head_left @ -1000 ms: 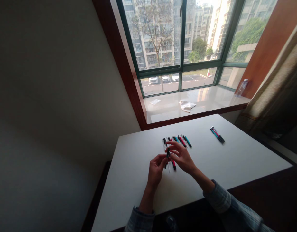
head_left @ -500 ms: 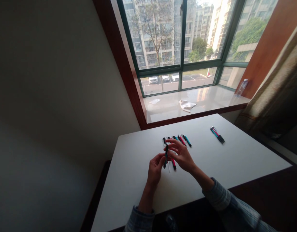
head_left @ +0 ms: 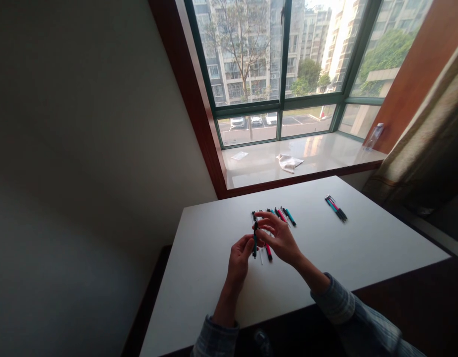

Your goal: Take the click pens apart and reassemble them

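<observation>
My left hand (head_left: pixel 239 260) pinches the lower part of a teal and black pen (head_left: pixel 255 246), held nearly upright over the table. At the pen's black upper end, my right hand (head_left: pixel 283 243) has its thumb and fingers closed, with some fingers curved above. Just below the hands lie a pink barrel with a black end (head_left: pixel 269 253) and a thin white stick (head_left: pixel 261 257), partly covered. Behind the right hand is a row of pen parts, among them a teal barrel (head_left: pixel 290 217) and a pink barrel (head_left: pixel 281 215); the fingers hide some of the row.
Several pens (head_left: pixel 336 208) lie side by side at the right of the white table (head_left: pixel 210 248). Beyond it, the window sill (head_left: pixel 321 151) bears a crumpled cloth (head_left: pixel 289 162), a flat paper (head_left: pixel 239 155) and a clear bottle (head_left: pixel 374 136). A wall stands on the left.
The pen has turned slightly between my fingers, so more of its teal side shows. Both hands stay in nearly the same place.
</observation>
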A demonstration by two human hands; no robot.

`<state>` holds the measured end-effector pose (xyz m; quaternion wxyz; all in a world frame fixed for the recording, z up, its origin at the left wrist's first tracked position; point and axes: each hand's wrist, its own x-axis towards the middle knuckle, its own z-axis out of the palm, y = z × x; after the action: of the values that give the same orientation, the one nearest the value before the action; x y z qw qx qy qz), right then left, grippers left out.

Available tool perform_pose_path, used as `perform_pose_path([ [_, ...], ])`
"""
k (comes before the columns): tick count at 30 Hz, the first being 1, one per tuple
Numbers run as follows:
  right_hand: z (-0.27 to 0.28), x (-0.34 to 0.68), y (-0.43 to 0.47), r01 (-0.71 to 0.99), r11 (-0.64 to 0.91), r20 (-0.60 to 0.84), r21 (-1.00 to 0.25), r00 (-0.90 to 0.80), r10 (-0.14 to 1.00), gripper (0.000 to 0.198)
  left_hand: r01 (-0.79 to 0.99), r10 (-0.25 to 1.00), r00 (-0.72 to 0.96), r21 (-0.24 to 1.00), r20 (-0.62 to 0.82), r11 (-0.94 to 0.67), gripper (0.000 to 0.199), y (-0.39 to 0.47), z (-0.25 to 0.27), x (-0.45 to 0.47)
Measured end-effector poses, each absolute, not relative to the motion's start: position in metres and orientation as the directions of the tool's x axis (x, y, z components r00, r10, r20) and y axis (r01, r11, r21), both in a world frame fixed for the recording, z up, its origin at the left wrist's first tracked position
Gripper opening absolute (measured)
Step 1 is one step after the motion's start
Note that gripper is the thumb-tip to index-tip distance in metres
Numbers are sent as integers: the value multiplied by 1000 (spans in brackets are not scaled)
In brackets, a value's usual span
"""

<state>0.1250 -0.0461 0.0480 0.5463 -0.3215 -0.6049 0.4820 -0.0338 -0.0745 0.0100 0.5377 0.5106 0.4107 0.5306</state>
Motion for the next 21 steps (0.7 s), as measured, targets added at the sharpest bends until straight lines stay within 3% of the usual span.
perform_pose_path([
  [5,57,124,-44,-167,334,364,-928,-205,908,34,-186,988,127,980,92,-67,37,-76,10,-34],
  [12,83,131,-40,-176,393,424,-902,-198,884,41,-190,986,146,980,83,-55,31,-76,8,-34],
  [17,97,148,-30,-272,383,419,-883,-86,904,44,-196,985,152,979,81,-50,30,-74,5,-34],
  [19,90,158,-26,-222,367,385,-903,-41,922,42,-201,987,135,978,82,-54,30,-73,4,-34],
  [21,74,168,-24,-57,316,320,-947,-71,945,41,-205,989,119,977,83,-57,29,-73,4,-34],
])
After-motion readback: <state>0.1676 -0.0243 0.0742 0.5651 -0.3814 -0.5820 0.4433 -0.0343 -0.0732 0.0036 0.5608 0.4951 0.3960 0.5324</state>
